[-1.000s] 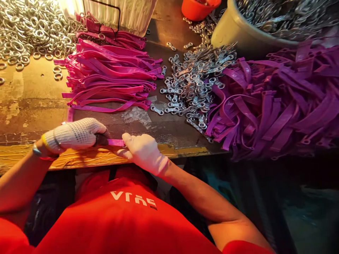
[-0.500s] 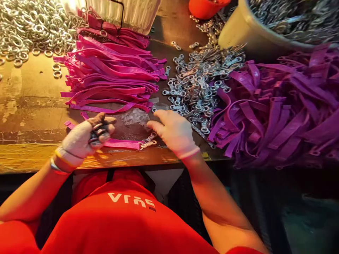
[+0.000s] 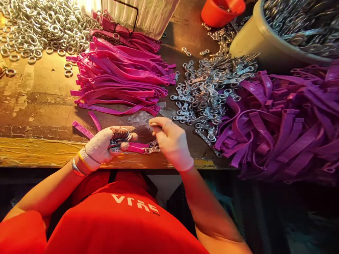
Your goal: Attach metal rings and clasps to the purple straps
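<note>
My left hand (image 3: 106, 144), in a white knit glove with brown-stained fingertips, is curled palm-up around several metal rings (image 3: 116, 141). Under and beside it lies a pink strap (image 3: 136, 147), with metal links (image 3: 153, 148) at its right end. To the right, my gloved right hand (image 3: 172, 141) has thumb and forefinger pinched together above those links. Something small and pale shows at the fingertips, too small to name. Two more pink strap ends (image 3: 82, 129) stick out left of my left hand.
Pink straps (image 3: 119, 77) lie in a row beyond my hands. Metal rings (image 3: 53, 24) are heaped at the far left. Right of centre is a pile of metal links (image 3: 206, 88), beside purple straps (image 3: 286, 123). A grey bucket (image 3: 246, 38), red cup (image 3: 215, 16) and clear ribbed container (image 3: 156, 17) stand behind.
My left hand has moved right, turning its palm and rings more into view. My right hand has come left and nearer me, its fingers now pinched. The whole view has shifted slightly.
</note>
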`<act>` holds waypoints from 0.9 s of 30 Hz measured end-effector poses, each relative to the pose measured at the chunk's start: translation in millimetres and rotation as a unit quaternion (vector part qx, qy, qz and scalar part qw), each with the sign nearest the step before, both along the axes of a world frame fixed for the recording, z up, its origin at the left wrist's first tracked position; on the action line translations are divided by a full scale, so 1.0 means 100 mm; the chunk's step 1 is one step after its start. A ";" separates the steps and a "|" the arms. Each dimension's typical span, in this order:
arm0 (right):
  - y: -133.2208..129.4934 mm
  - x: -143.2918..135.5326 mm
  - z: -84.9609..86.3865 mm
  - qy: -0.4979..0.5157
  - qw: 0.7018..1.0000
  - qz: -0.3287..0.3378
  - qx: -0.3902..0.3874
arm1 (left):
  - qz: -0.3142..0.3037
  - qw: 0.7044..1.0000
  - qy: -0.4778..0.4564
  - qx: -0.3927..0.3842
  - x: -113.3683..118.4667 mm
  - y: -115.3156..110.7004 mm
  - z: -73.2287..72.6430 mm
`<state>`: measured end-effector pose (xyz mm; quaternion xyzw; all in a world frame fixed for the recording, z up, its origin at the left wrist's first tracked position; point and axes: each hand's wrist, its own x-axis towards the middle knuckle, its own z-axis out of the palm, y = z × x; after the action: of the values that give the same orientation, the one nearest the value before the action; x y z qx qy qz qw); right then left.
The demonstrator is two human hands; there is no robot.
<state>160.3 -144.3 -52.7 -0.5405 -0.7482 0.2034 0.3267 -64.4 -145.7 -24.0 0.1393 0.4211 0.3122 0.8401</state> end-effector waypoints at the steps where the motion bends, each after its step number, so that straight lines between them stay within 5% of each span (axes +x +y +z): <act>1: -0.07 -0.08 0.06 0.026 0.999 0.039 0.010 | -0.011 1.000 0.001 0.015 0.01 -0.02 -0.01; 5: -0.20 -0.34 0.24 0.055 0.994 0.090 -0.018 | -0.082 0.990 0.025 0.115 0.03 -0.11 -0.04; 10: -0.14 -0.48 0.31 0.139 0.971 0.078 -0.180 | -0.072 0.977 0.082 0.185 0.03 -0.20 -0.13; 19: -0.15 -0.62 0.38 0.432 0.828 -0.040 -0.355 | 0.014 0.999 -0.016 0.039 -0.08 -0.14 -0.08; 24: -0.10 -0.59 0.43 0.430 0.786 -0.016 -0.443 | 0.005 0.975 0.099 0.201 -0.16 -0.22 -0.09; 27: -0.09 -0.59 0.38 0.423 0.772 0.017 -0.474 | -0.008 0.918 0.218 0.330 -0.17 -0.26 -0.11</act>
<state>101.7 -152.9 -14.4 -0.4736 -0.3522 0.7459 0.3087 -81.5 -171.3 -35.4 0.4769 0.4656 0.3882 0.6364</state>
